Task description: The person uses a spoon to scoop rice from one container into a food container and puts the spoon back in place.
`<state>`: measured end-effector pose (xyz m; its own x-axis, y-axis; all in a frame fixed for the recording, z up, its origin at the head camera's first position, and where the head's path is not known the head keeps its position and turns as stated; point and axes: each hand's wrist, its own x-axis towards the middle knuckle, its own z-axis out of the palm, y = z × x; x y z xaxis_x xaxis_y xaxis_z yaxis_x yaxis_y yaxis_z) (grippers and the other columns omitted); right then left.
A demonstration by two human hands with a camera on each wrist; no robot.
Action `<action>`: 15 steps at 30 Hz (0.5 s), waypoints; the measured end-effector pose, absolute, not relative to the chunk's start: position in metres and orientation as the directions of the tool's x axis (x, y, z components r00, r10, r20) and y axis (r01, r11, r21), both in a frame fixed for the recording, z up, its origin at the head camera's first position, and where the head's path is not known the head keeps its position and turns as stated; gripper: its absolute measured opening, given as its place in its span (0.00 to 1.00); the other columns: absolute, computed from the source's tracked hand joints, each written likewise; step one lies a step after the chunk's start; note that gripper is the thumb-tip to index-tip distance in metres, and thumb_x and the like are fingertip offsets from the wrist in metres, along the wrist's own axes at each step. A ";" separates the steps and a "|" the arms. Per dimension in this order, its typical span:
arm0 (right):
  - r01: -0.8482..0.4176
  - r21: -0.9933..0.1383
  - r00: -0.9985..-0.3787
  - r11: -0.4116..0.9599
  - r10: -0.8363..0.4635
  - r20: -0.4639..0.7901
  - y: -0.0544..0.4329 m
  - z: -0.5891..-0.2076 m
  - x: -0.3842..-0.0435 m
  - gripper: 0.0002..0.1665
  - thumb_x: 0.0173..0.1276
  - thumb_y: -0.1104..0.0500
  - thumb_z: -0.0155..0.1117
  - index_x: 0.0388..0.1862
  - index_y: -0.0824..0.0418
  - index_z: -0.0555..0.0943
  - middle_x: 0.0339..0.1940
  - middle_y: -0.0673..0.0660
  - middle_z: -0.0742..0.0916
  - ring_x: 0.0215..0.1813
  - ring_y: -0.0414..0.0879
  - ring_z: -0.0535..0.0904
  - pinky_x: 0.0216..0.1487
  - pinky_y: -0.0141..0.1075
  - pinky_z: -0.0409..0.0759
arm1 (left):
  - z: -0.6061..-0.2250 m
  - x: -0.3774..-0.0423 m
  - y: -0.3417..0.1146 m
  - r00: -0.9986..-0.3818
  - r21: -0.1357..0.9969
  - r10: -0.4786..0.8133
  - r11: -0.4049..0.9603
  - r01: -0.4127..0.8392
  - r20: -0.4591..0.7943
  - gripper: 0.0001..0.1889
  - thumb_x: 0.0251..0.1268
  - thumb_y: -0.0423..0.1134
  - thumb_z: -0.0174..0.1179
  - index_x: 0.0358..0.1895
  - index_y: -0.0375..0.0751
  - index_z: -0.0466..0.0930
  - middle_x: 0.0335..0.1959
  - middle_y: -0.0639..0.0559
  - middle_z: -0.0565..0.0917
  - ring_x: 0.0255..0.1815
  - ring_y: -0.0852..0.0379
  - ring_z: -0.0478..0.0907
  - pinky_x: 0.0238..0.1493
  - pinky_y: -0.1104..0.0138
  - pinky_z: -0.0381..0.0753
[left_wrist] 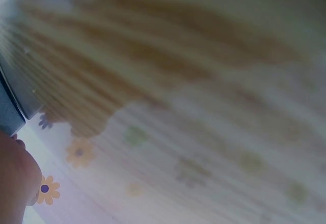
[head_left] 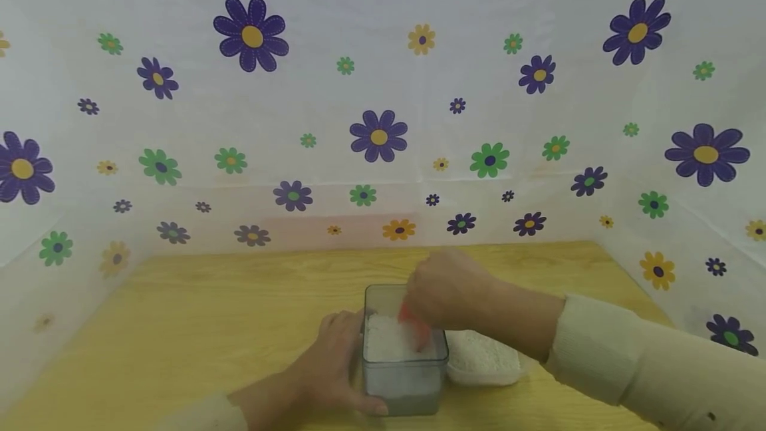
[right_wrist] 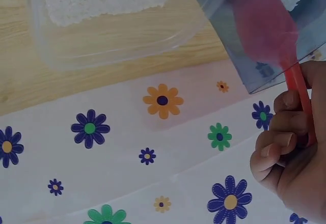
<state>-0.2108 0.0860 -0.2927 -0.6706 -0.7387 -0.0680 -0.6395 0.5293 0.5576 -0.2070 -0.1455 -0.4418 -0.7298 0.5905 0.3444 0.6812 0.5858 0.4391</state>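
A clear grey plastic box [head_left: 402,388] with white, rice-like grains [head_left: 383,338] inside stands near the front of the table. My left hand [head_left: 332,364] holds it from the left, thumb along the front wall and fingers reaching toward the back. Over the box's right rim, my right hand [head_left: 449,291] grips a red plastic scoop [right_wrist: 265,28] by its handle. The scoop's broad head is down inside the box, seen through the wall in the right wrist view. Only part of the left hand [left_wrist: 18,178] shows in its own wrist view.
Right beside the box, a shallow clear plastic tub [right_wrist: 122,56] holds more white grains, partly behind the right forearm in the head view. The wooden table [head_left: 239,311] is bounded at the back and sides by a white flowered cloth [head_left: 335,98].
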 end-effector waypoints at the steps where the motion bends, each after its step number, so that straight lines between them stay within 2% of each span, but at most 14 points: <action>1: -0.638 0.535 -0.686 0.553 -0.724 -0.071 0.088 -0.294 -0.212 0.27 0.69 0.34 0.60 0.17 0.49 0.73 0.13 0.45 0.67 0.17 0.39 0.58 0.17 0.32 0.55 | -0.443 -0.207 -0.145 -0.728 0.440 0.591 0.583 0.683 0.347 0.65 0.33 0.80 0.68 0.74 0.44 0.58 0.60 0.61 0.74 0.59 0.61 0.67 0.65 0.52 0.57; 3: -0.627 0.481 -0.723 0.612 -0.688 -0.067 0.091 -0.296 -0.213 0.28 0.71 0.36 0.58 0.17 0.50 0.72 0.13 0.45 0.66 0.16 0.39 0.58 0.17 0.32 0.55 | -0.445 -0.208 -0.145 -0.719 0.426 0.592 0.581 0.693 0.364 0.64 0.32 0.81 0.68 0.74 0.44 0.59 0.59 0.61 0.75 0.57 0.62 0.67 0.64 0.52 0.57; 5: -0.624 0.447 -0.733 0.640 -0.678 -0.053 0.096 -0.298 -0.214 0.28 0.74 0.36 0.55 0.18 0.51 0.72 0.13 0.46 0.67 0.16 0.40 0.59 0.17 0.32 0.56 | -0.447 -0.207 -0.144 -0.715 0.417 0.592 0.581 0.699 0.373 0.64 0.32 0.81 0.67 0.73 0.43 0.60 0.58 0.61 0.75 0.57 0.62 0.67 0.64 0.53 0.57; 8: -0.638 0.401 -0.723 0.657 -0.690 -0.019 0.103 -0.299 -0.216 0.24 0.76 0.43 0.51 0.22 0.54 0.74 0.15 0.47 0.70 0.18 0.40 0.63 0.18 0.32 0.60 | -0.447 -0.207 -0.144 -0.712 0.414 0.592 0.581 0.701 0.377 0.64 0.32 0.81 0.68 0.73 0.44 0.60 0.57 0.62 0.75 0.55 0.63 0.68 0.64 0.53 0.57; 12: -0.664 0.389 -0.697 0.638 -0.717 -0.015 0.114 -0.298 -0.216 0.20 0.76 0.44 0.51 0.28 0.55 0.75 0.19 0.48 0.72 0.21 0.42 0.66 0.21 0.33 0.64 | -0.445 -0.207 -0.143 -0.721 0.429 0.588 0.580 0.692 0.367 0.65 0.33 0.81 0.68 0.74 0.44 0.59 0.58 0.62 0.74 0.57 0.63 0.67 0.65 0.53 0.57; 15: -0.680 0.368 -0.691 0.635 -0.722 -0.029 0.117 -0.296 -0.216 0.18 0.76 0.46 0.51 0.29 0.55 0.74 0.19 0.48 0.72 0.21 0.42 0.66 0.22 0.33 0.63 | -0.444 -0.207 -0.143 -0.728 0.440 0.589 0.582 0.683 0.350 0.64 0.34 0.80 0.67 0.75 0.45 0.58 0.60 0.63 0.73 0.59 0.62 0.66 0.65 0.52 0.57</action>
<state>-0.2158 0.1170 -0.2960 -0.6908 -0.7225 -0.0291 -0.6796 0.6349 0.3675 -0.2071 -0.1431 -0.4441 -0.7280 0.5893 0.3503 0.6833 0.5825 0.4403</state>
